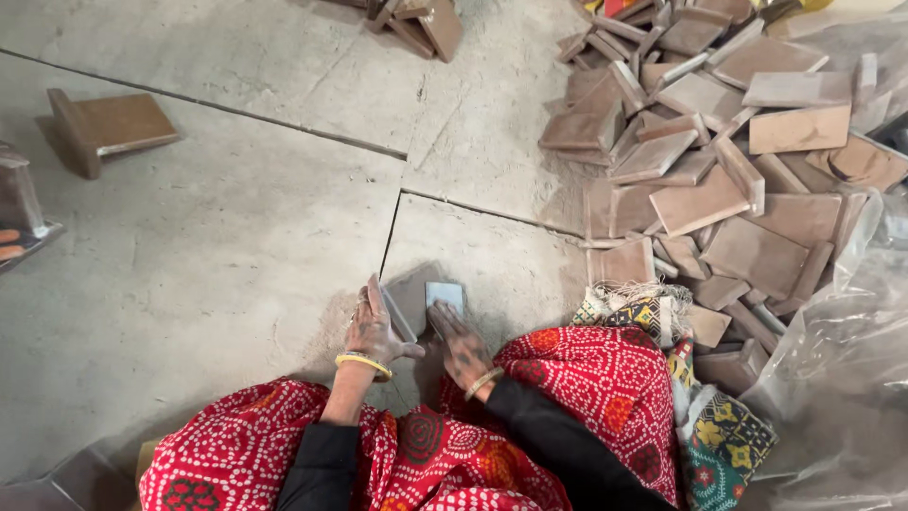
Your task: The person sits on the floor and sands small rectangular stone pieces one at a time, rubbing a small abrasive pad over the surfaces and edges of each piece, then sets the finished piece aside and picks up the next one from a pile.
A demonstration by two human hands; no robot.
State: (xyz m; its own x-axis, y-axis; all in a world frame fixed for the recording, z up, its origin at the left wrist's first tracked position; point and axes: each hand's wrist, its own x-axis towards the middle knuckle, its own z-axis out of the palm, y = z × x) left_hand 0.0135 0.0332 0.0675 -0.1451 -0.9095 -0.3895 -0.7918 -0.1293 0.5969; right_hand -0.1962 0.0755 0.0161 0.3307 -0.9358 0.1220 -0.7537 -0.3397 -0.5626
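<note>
Red dotted cloth [586,388] is draping over our knees, nearest the lens, as we are sitting on the grey stone floor [218,246]. Beside us, to the right, a big heap of brown tiles [719,161] is lying within reach. We are steadying one brown tile [409,298] on edge, probably to work its face: our left hand [374,331] is bracing it with fingers spread flat, not gripping. Our right hand [459,345] is pressing a small grey pad [445,295] against it, fingers clasping the pad.

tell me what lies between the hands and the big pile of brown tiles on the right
In the head view, dusty bare concrete floor separates the tile pile from the left hand and right hand.
</note>
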